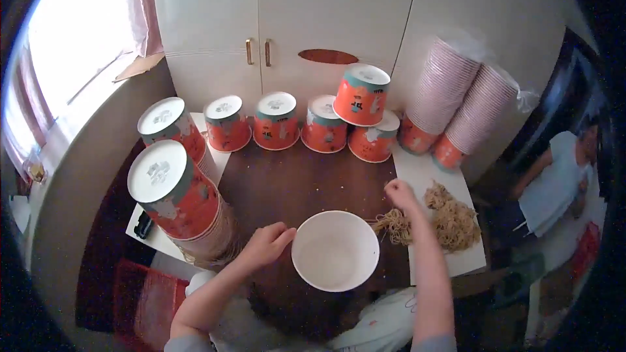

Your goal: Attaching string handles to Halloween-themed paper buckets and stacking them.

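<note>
White paper bowl (335, 251) sits upright and open on the dark brown table (293, 182), right in front of me, inside looks bare. My left hand (266, 244) is at the bowl's left rim, fingers curled loosely, thumb tip touching or just beside the rim; not clamped on it as far as I can tell. My right hand (400, 193) is up and right of the bowl, fingers pinched together on strands of the dry noodles (392, 225), which trail down from the hand to a small clump near the bowl's right rim. Bigger noodle pile (451, 218) lies on a white board (427, 169) at the table's right side, just beside that hand.

Behind, along the white cabinet (287, 19), a row of orange printed cups (276, 121) stands upside down, with 1 more cup (360, 94) tilted on top of 2 of them. 2 tall stacks of the same cups (175, 189) lean at the left of the table, bottoms toward me. 2 more long nested stacks (456, 94), wrapped in clear plastic, lean against the cabinet at the back right. Another person in a light shirt (554, 182) is at the far right edge, well apart from the table.
</note>
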Demonstrator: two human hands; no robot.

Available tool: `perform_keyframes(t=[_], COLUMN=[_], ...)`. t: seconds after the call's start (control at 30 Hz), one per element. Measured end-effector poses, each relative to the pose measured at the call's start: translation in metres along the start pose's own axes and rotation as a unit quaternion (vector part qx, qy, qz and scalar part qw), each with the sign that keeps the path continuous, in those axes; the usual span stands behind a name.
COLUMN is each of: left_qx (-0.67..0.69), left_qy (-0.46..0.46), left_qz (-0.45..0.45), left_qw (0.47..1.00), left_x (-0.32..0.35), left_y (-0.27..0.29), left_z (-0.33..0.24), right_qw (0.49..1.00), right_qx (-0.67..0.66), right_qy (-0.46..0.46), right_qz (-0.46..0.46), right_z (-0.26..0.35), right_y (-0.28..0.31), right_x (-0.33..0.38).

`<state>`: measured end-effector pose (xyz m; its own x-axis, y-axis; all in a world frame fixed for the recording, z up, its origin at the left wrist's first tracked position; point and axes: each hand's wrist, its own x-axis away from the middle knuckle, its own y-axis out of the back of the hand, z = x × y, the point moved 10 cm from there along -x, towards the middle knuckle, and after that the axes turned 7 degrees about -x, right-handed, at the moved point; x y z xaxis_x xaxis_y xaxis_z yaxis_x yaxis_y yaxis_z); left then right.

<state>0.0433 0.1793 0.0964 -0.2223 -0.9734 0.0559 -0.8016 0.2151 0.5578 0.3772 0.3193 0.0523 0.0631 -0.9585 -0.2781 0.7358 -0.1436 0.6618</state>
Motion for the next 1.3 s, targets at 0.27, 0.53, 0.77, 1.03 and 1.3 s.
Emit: perform_keyframes(t=[0.27, 0.53, 0.77, 1.03, 1.3], left_qx=[0.000, 0.002, 0.012, 0.022, 0.063], left_qy=[0.019, 0.017, -0.008, 0.018, -0.018], left_qz=[-0.018, -0.037, -0.057, -0.023, -0.030], left_qw=[1.000, 0.999, 0.998, 0.999, 0.997], left_x=[0.004, 0.002, 0.003, 0.001, 0.000], left_y=[0.009, 0.012, 0.017, 0.014, 0.007], left_z=[-0.011, -0.001, -0.007, -0.009, -0.001], right_qw=[0.887, 0.870, 0.962, 0.890, 0.963], right_qx=[-0.453, -0.402, 0.188, -0.056, 0.040], right_qy=[0.020, 0.202, 0.167, 0.273, 0.251], right_qz=[-0.090, -0.200, 0.107, -0.362, 0.089], right_z=[0.146, 0.296, 0.297, 0.330, 0.321], right_y=[0.176, 0.260, 0.079, 0.246, 0.001], right_x=[-0.031, 0.006, 0.036, 0.055, 0.090])
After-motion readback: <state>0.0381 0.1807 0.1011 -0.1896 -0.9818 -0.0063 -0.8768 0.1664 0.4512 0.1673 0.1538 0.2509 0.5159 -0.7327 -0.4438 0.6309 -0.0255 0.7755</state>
